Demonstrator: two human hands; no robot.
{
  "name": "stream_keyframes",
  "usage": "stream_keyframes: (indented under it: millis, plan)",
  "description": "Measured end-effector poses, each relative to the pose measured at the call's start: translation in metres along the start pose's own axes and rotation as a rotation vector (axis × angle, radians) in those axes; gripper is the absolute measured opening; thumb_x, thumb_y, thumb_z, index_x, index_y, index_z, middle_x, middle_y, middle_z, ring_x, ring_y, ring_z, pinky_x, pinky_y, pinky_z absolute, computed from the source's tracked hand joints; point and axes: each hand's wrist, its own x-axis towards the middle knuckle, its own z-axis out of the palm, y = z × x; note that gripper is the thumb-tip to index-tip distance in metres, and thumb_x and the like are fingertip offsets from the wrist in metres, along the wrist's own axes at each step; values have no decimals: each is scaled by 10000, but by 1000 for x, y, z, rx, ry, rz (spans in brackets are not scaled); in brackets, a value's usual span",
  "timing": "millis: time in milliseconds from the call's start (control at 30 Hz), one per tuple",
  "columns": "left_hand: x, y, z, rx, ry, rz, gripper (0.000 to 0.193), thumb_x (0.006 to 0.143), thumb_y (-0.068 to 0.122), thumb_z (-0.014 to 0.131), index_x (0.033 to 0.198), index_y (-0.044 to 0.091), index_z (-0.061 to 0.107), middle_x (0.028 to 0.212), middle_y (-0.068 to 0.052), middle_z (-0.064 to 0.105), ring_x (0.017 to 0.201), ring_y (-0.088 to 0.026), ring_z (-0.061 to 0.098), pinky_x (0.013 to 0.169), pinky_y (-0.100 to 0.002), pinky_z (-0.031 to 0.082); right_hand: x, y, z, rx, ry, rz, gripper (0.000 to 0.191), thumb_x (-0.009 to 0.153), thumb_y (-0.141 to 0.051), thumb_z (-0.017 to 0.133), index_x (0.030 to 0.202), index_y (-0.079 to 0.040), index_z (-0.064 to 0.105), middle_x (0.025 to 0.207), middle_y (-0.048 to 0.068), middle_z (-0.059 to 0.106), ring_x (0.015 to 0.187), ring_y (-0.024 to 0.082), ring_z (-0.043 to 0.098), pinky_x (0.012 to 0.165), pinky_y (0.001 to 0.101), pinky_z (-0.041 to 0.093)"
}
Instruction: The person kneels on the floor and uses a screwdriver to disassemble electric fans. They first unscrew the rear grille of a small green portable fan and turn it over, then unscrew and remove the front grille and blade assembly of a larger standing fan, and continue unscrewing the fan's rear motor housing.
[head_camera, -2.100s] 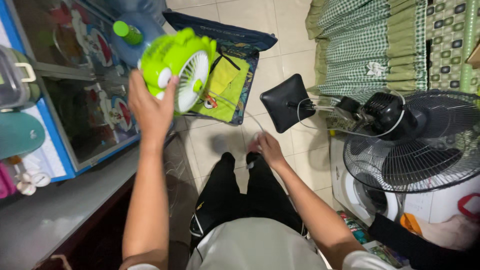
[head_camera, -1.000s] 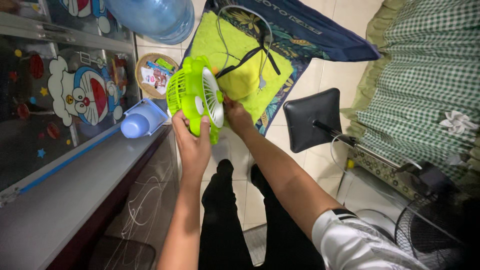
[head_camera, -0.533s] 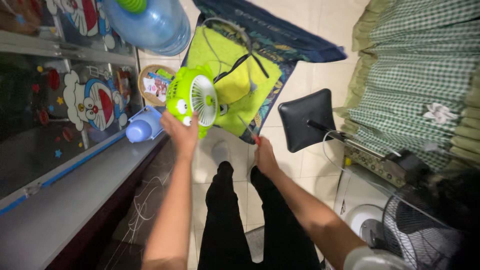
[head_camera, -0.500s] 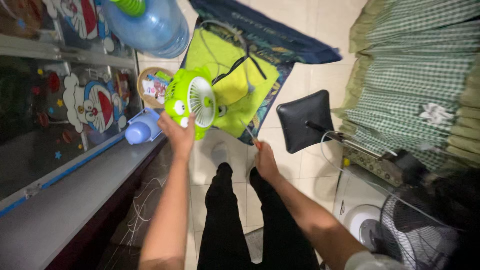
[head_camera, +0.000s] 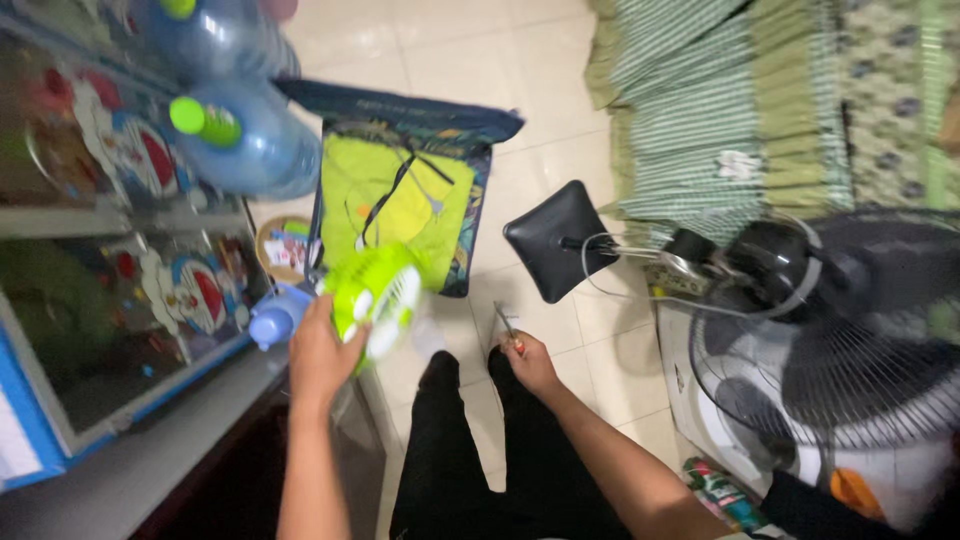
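Note:
My left hand (head_camera: 322, 352) grips a small lime-green handheld fan (head_camera: 374, 298) with a white grille, held up over the edge of the grey counter (head_camera: 140, 462). My right hand (head_camera: 527, 360) is lower, near my black-trousered knees, closed around a thin tool with a red handle (head_camera: 507, 330), probably a screwdriver. The two hands are apart.
A glass-fronted cabinet (head_camera: 120, 300) with cartoon stickers stands at left, blue water jugs (head_camera: 245, 145) behind it. A yellow-green bag (head_camera: 405, 200) lies on the tiled floor. A black seat (head_camera: 558, 240), a standing fan (head_camera: 850, 350) and a green checked cloth (head_camera: 720, 100) are at right.
My left hand has brought the green fan lower and closer to the counter. My right hand has left the fan and dropped toward my knees, with the thin tool in it.

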Motion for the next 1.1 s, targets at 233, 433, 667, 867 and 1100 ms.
stream_keyframes:
  millis: [233,433,667,867,1100]
  plan:
    - [-65,150,-182,-219,-498,263,556,725,232,823,1202,21,630,1013,-172,755,934,-333,736,799,-388,560,-19,-114,-41,356,-90,16,415,1070,-250,622,1436,-58,653,1091,74,517,956,190,482,823,352,421]
    - [-135,235,-282,-321,-573,489,560,745,235,848,1219,21,640,969,-102,795,872,-213,757,752,-320,592,-104,-193,-22,354,-680,-256,344,1046,-309,621,1280,-62,675,993,47,568,845,152,506,725,323,443]
    - [-220,290,-321,-362,-507,609,505,743,145,825,1210,17,681,1002,-59,767,881,-106,752,767,-270,576,-210,-153,-46,379,-567,49,331,1018,-377,619,1097,-67,701,878,15,627,715,108,535,612,289,470]
    - [-282,326,-307,-249,-464,599,494,689,130,829,1151,20,694,866,-44,799,751,-82,688,666,-250,550,-382,-50,-111,214,-153,361,384,994,-436,617,940,-71,723,779,-11,678,603,70,560,515,260,492]
    - [-352,391,-245,-168,-499,840,524,725,90,840,1206,-36,676,889,-71,778,720,-85,679,622,-255,539,-611,51,-200,297,557,610,311,930,-405,618,910,-115,730,658,21,629,560,142,602,467,321,517]
